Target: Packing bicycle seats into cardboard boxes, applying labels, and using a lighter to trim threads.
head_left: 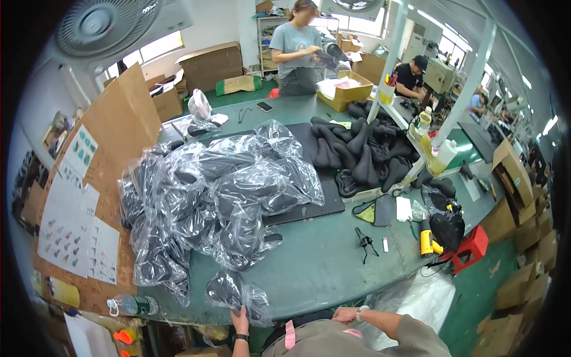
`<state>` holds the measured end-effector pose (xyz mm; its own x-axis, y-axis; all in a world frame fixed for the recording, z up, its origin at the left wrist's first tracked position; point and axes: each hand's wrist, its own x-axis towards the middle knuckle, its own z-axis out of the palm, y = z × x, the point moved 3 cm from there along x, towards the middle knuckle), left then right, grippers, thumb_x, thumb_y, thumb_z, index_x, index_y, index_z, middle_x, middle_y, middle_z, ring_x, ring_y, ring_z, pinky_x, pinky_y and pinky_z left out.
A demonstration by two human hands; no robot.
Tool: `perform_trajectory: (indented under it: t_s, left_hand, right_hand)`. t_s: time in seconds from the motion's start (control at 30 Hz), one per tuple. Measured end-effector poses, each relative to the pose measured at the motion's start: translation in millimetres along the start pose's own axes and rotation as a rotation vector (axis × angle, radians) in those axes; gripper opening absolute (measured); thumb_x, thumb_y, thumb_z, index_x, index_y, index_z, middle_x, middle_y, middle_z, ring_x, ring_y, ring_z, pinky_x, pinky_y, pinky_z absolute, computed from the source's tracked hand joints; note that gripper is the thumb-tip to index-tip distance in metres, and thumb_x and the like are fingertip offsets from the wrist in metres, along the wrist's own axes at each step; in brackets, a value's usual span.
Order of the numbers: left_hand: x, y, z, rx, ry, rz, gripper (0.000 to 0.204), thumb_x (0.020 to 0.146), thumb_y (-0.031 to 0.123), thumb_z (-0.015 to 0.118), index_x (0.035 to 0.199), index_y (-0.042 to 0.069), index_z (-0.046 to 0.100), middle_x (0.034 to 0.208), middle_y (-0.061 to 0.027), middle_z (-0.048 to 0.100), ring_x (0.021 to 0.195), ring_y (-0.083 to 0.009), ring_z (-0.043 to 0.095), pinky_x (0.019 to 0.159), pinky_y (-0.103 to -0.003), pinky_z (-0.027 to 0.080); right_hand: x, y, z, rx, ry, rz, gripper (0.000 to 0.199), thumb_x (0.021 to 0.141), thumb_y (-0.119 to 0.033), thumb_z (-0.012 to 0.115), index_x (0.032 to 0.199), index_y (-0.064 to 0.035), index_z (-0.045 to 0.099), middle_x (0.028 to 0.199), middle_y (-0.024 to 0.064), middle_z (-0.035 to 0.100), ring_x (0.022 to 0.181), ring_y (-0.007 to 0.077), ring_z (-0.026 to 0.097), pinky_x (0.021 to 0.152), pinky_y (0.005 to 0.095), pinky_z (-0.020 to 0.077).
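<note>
At the near table edge, my left hand (239, 320) is closed on a black bicycle saddle in a clear plastic bag (225, 290). The bag's loose end spreads to the right of the fingers. My right hand (344, 315) is held close to my waist with its fingers curled; what they hold, if anything, is hidden. Beyond the left hand lies a large heap of bagged saddles (208, 190). Several unbagged black saddles (363, 149) are piled farther back, right of that heap.
On the green table (321, 262) lie a black clamp-like tool (366, 243), a yellow heat gun (427, 241) and a phone (264, 106). A water bottle (134, 305) lies near left. A red stool (470, 250) stands right. Across the table, a co-worker (297, 53) handles a dark item.
</note>
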<state>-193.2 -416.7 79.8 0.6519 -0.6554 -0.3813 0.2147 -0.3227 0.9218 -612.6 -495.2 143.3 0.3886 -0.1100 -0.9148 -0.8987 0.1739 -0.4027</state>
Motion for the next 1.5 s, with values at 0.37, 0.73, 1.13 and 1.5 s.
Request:
perform_trajectory:
  t_s: [0.37, 0.73, 1.13, 1.5]
  left_hand:
    - [-20.4, -17.8, -25.4, 0.498, 0.231, -0.196, 0.088, 0.086, 0.039, 0.068, 0.141, -0.014, 0.024, 0.117, -0.0206, 0.057, 0.103, -0.0239, 0.056, 0.091, -0.034, 0.045]
    - [-4.1, 5.2, 15.6, 0.607, 0.211, -0.105, 0.083, 0.082, 0.036, 0.065, 0.140, -0.010, 0.028, 0.130, -0.0294, 0.050, 0.119, -0.0378, 0.052, 0.100, -0.039, 0.040]
    - [-21.6, 2.5, 5.8, 0.502, 0.056, -0.033, 0.076, 0.087, 0.034, 0.064, 0.140, -0.008, 0.031, 0.134, -0.0279, 0.048, 0.122, -0.0379, 0.049, 0.103, -0.039, 0.038]
    - [-39.0, -59.6, -43.7, 0.311, 0.041, -0.083, 0.053, 0.096, 0.034, 0.057, 0.123, -0.010, 0.045, 0.108, -0.0167, 0.058, 0.096, -0.0228, 0.056, 0.087, -0.033, 0.045]
  right_hand:
    - [44.1, -14.4, 18.1, 0.078, 0.364, -0.789, 0.021, 0.073, -0.010, 0.059, 0.087, 0.0038, 0.067, 0.084, 0.0266, 0.066, 0.076, 0.0349, 0.065, 0.064, 0.0404, 0.0474]
    - [280.9, 126.6, 86.1, -0.884, 0.357, -0.440, 0.016, 0.077, -0.020, 0.061, 0.085, -0.0111, 0.071, 0.087, 0.0112, 0.069, 0.080, 0.0244, 0.067, 0.068, 0.0348, 0.0511]
    - [359.3, 171.7, 73.0, -0.953, 0.332, 0.125, 0.023, 0.077, -0.028, 0.064, 0.097, -0.0200, 0.073, 0.104, 0.0014, 0.070, 0.093, 0.0185, 0.067, 0.078, 0.0336, 0.0539]
    - [321.0, 222.7, 169.3, -0.511, 1.081, -0.379, 0.025, 0.086, -0.038, 0.047, 0.090, -0.0316, 0.072, 0.096, -0.0038, 0.069, 0.091, 0.0144, 0.066, 0.072, 0.0384, 0.0533]
